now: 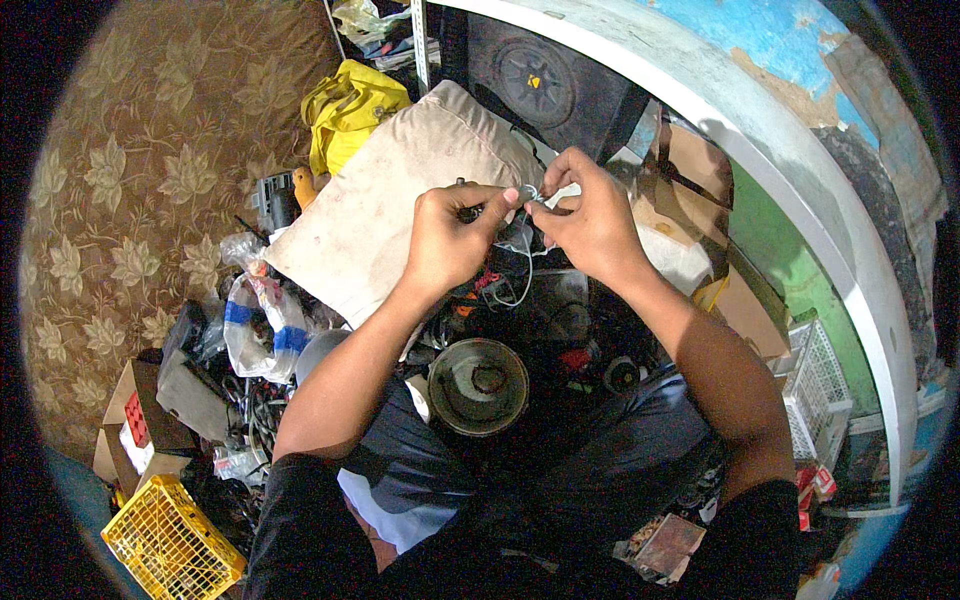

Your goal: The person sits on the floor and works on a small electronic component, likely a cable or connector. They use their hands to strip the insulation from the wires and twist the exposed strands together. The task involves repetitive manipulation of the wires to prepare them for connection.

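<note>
Indoors: held wire (531,264); pan (440,406) contents unclear.

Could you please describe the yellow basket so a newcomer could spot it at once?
Follow the flowered brown covering down the left to an open cardboard box. Just below, at the bottom edge, sits the yellow basket, its lattice unlike the box's plain sides.

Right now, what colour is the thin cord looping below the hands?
The thin cord is white, best seen in the head view.

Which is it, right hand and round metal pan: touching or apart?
Apart. The head view shows dark clutter between the right hand and the round metal pan.
</note>
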### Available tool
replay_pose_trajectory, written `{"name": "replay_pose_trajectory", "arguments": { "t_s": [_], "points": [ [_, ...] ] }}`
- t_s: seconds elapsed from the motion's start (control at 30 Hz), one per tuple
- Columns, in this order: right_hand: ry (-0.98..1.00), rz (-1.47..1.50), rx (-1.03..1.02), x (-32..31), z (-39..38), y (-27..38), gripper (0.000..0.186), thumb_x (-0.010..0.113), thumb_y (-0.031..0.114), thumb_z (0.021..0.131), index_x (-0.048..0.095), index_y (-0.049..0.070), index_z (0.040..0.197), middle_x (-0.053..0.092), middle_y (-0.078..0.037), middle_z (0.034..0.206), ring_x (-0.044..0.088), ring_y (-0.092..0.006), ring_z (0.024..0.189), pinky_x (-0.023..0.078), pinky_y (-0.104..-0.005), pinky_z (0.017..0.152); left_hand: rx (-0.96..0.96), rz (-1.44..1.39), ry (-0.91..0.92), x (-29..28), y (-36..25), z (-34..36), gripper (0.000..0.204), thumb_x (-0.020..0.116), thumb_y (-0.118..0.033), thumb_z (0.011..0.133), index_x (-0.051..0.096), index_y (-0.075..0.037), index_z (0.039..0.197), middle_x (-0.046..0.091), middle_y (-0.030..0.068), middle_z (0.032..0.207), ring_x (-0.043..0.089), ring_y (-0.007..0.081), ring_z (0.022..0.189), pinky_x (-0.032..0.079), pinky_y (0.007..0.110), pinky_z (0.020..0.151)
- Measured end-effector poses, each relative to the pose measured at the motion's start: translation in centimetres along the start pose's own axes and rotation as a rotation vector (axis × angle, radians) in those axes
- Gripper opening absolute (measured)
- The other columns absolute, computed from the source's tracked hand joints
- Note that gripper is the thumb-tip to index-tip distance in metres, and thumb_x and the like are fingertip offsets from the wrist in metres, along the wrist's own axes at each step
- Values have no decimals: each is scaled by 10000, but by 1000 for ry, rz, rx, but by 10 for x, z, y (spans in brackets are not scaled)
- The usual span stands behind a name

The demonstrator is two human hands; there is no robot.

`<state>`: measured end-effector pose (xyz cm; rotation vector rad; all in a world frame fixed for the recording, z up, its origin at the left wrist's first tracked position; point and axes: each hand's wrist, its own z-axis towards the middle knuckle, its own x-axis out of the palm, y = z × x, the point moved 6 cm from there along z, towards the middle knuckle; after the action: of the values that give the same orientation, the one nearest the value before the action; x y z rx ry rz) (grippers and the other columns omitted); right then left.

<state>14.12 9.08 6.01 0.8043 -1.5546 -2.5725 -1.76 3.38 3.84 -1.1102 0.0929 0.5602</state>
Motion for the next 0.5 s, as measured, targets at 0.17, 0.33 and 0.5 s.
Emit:
{"name": "replay_pose_trajectory", "arguments": {
  "t_s": [0.17, 0.33, 0.5],
  "points": [
    [212, 56, 153, 1, 3, -5, 145, 666, 45, 919, 674, -34, 1039, 701, -85, 857, 606, -100, 554, 475, -262, 464, 64, 6, 44, 3, -13, -2, 266, 674, -237, 968, 767, 12, 960, 664, 80, 691, 575, 123, 613, 460, 305, 585],
    [252, 308, 266, -6, 5, -11, 179, 728, 110, 905, 710, -34, 1010, 702, -87, 838, 653, -145, 628, 550, -284, 521, 12, -14, 58, -3, -6, 3, 258, 663, -230, 974, 766, 7, 973, 673, 93, 726, 594, 123, 620, 475, 301, 576],
    [375, 699, 539, -14, 1, -17, 232, 693, 160, 947, 672, -27, 1082, 684, -86, 954, 683, -180, 818, 620, -372, 746, 4, -10, 40, -10, -3, 2, 252, 663, -225, 974, 766, 5, 971, 669, 94, 735, 599, 125, 625, 474, 298, 576]
  ]
}}
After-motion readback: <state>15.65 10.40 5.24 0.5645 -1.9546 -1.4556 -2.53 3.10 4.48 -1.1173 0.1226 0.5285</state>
